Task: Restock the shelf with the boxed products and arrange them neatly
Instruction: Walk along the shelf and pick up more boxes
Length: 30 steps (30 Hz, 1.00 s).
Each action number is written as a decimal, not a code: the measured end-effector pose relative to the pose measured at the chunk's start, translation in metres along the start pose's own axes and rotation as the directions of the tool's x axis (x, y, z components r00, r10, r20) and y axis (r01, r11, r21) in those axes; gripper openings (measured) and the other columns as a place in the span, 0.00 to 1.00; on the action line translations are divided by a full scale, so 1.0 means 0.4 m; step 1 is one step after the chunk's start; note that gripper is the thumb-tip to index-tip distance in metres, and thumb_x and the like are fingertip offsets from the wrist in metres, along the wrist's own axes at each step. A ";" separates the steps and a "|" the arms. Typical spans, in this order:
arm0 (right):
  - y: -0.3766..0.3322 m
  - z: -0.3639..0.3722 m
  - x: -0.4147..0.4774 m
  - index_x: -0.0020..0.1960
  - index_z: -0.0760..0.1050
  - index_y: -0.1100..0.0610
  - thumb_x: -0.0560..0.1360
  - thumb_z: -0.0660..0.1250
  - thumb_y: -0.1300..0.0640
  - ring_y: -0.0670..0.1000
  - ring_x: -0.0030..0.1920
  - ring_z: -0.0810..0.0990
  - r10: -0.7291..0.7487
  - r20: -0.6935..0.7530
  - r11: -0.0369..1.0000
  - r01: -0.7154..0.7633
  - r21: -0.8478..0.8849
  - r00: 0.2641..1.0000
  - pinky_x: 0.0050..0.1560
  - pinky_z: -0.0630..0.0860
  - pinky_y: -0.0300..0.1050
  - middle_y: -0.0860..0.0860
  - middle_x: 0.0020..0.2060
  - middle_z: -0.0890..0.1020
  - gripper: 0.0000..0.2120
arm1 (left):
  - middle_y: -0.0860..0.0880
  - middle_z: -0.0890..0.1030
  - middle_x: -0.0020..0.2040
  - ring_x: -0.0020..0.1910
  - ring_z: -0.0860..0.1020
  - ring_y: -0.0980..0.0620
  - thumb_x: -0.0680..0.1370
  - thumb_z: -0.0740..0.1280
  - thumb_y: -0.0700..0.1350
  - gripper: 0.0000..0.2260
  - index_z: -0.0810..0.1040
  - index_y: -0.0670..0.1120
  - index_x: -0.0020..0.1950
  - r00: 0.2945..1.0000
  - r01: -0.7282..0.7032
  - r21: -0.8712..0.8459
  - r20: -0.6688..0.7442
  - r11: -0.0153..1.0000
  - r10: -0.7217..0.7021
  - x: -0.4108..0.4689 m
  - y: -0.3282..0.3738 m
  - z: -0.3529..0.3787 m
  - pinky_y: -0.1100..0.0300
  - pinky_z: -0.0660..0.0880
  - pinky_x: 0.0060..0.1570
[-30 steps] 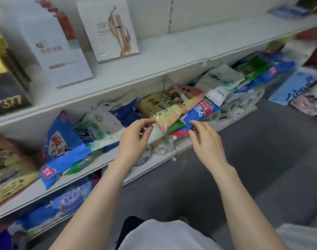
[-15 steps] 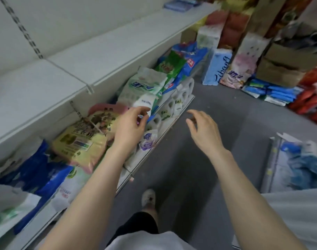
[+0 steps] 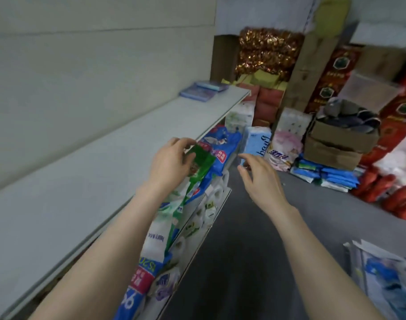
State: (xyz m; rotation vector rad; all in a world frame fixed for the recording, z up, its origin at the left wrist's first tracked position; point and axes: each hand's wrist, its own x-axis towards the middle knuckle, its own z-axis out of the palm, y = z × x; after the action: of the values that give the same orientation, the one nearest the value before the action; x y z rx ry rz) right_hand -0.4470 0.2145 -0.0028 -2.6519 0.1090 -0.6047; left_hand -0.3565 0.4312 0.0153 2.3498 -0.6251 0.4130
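A long white shelf point(image 3: 86, 172) runs from the lower left toward the far wall, with two flat blue packs point(image 3: 203, 90) at its far end. Under it, the lower shelf holds a row of soft packs. My left hand point(image 3: 172, 161) is at the shelf's front edge, fingers curled over the top of a green packet point(image 3: 202, 162) in that row. My right hand point(image 3: 259, 179) hovers over the aisle just right of it, fingers loosely spread and holding nothing. No boxed product is in either hand.
A light blue tissue pack point(image 3: 258, 140) stands at the shelf's far end. Cardboard boxes point(image 3: 336, 144), red bags point(image 3: 391, 195) and blue packs point(image 3: 329, 175) crowd the far floor. More packaged goods point(image 3: 386, 278) lie at the lower right. Grey floor point(image 3: 239, 250) runs between.
My view has swung right along the shelf toward the back corner. Both hands moved further along the row; my left hand went from the white pack to the green packet.
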 end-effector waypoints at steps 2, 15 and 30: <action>0.040 0.010 0.101 0.69 0.72 0.55 0.82 0.60 0.53 0.54 0.59 0.75 -0.013 0.001 1.000 0.013 -0.009 1.000 0.56 0.68 0.46 0.53 0.58 0.78 0.17 | 0.51 0.78 0.57 0.50 0.80 0.50 0.78 0.65 0.48 0.13 0.76 0.52 0.63 1.000 0.009 0.010 0.022 1.000 -0.009 0.111 -0.012 0.037 0.50 0.76 0.51; 0.464 0.109 0.760 0.69 0.72 0.54 0.81 0.60 0.53 0.55 0.60 0.76 -0.161 0.119 0.987 0.162 -0.001 0.980 0.58 0.72 0.48 0.53 0.62 0.78 0.17 | 0.46 0.77 0.62 0.57 0.77 0.47 0.79 0.65 0.48 0.15 0.75 0.49 0.66 0.990 0.141 0.201 -0.003 0.969 -0.144 0.716 -0.069 0.376 0.53 0.74 0.56; 0.678 0.302 1.338 0.67 0.73 0.55 0.80 0.62 0.55 0.58 0.56 0.78 -0.302 0.221 0.953 0.289 0.088 0.928 0.54 0.73 0.51 0.57 0.55 0.80 0.16 | 0.36 0.75 0.64 0.61 0.73 0.33 0.78 0.60 0.45 0.19 0.73 0.39 0.67 0.963 0.224 0.409 0.046 0.885 -0.265 1.097 -0.245 0.628 0.43 0.71 0.57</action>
State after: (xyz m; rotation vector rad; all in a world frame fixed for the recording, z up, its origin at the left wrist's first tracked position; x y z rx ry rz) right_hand 0.0923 -0.0748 -0.0008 -2.6825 -0.3773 -0.3756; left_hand 0.0942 0.1852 -0.0252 2.8148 -0.2967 0.3321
